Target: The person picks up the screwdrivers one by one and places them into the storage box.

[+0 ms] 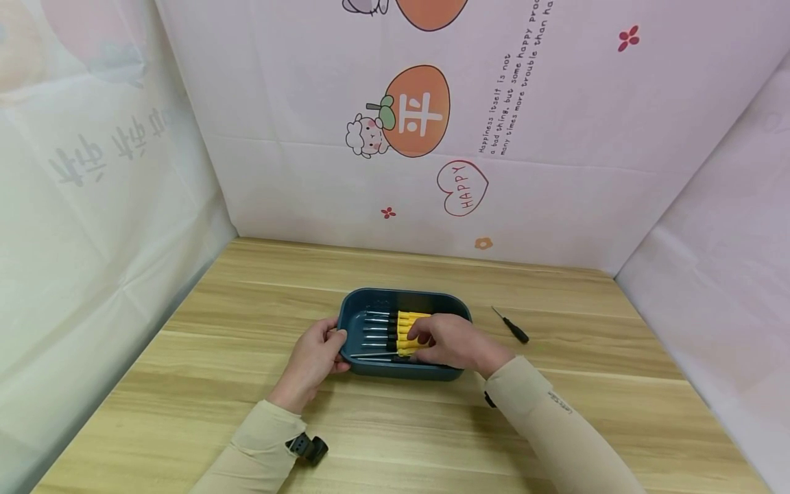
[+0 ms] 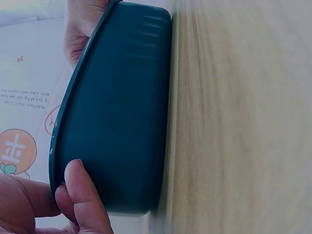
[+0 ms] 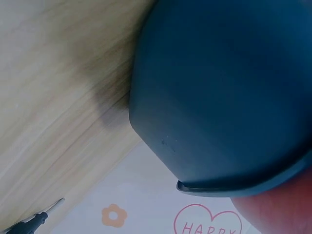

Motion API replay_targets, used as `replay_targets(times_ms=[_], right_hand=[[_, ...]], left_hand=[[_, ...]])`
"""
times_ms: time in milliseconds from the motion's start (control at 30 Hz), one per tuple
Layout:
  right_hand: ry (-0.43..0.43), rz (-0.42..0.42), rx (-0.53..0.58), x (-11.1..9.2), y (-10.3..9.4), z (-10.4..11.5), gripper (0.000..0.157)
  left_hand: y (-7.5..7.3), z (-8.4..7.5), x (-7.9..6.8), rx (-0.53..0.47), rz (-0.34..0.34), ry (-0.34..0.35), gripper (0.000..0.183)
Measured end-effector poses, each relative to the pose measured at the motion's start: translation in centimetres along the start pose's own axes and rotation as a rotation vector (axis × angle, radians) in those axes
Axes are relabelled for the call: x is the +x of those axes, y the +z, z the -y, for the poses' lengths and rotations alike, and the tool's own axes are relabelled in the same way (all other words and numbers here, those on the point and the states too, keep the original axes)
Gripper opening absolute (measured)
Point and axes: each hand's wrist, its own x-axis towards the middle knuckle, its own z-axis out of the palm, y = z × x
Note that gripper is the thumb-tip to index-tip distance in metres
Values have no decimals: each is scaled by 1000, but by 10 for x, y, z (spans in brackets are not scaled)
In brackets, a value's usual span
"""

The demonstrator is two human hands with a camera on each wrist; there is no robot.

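A dark blue plastic tray [image 1: 401, 371] with rounded corners rests on the table. Inside it lie several screwdrivers [image 1: 404, 329] with yellow-and-black handles, side by side, their metal shafts toward the left. Along the tray's front wall lies a longer shaft. My left hand [image 1: 316, 353] grips the left end of the tray, thumb at the rim and fingers against the outer wall, as the left wrist view also shows. Over the tray's right half, my right hand [image 1: 453, 341] reaches in with bent fingers among the handles. Whether it pinches one is hidden; its wrist view shows mostly the tray's outer wall [image 3: 219, 97].
A small screwdriver with a black handle [image 1: 516, 331] lies on the wooden table [image 1: 395, 425] to the right of the tray. Printed white cloth [image 1: 308, 171] hangs along the table's back edge, with more cloth at both sides.
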Motion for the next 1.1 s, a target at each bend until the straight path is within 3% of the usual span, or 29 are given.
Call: replay_targets(times_ms=[433,800,1100], right_hand=[[8,-75,-41,-8,0,-3,42],[-21,-163,-154,-13,1,-5,55],[-21,-187,-181,-15,2,-8,65]], left_hand=[[0,0,-1,-4,-3,0,41],[-2,3,0,-2,3,1,40],[-1,1,0,-2,7,8,41]])
